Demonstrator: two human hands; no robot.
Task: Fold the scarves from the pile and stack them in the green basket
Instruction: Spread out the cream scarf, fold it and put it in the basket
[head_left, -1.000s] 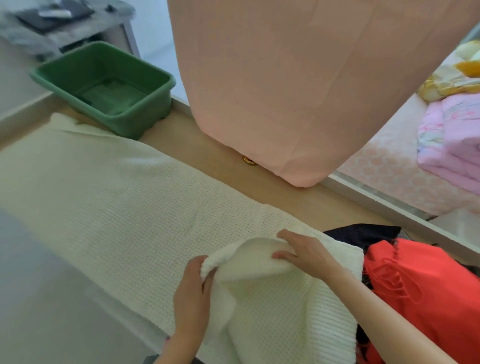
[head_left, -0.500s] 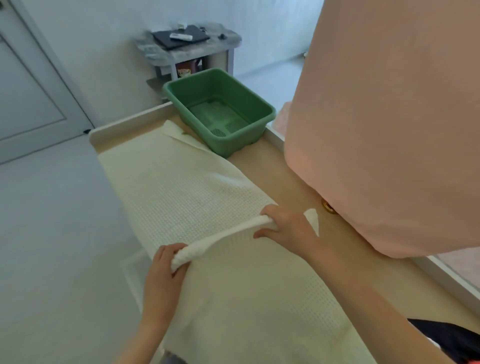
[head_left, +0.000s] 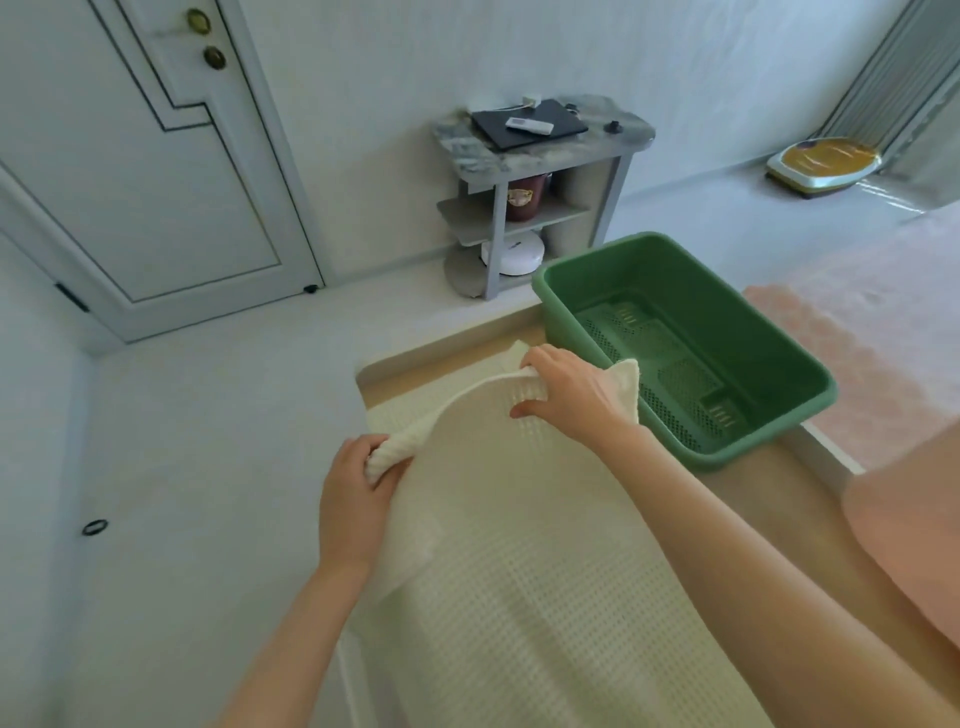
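Tan tabletop bears the cream scarf just beside the empty green basket, where left hand and right hand each pinch a corner with curled fingers, so folding looks barely begun and nothing is stacked yet.

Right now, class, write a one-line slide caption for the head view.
Left hand and right hand hold an end of the cream scarf, folded over itself, beside the empty green basket.

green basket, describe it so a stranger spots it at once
Find the wooden table, then its far end, right of the cream scarf. The green basket sits there: a rectangular plastic tub with a perforated bottom, empty, the only green thing in view.
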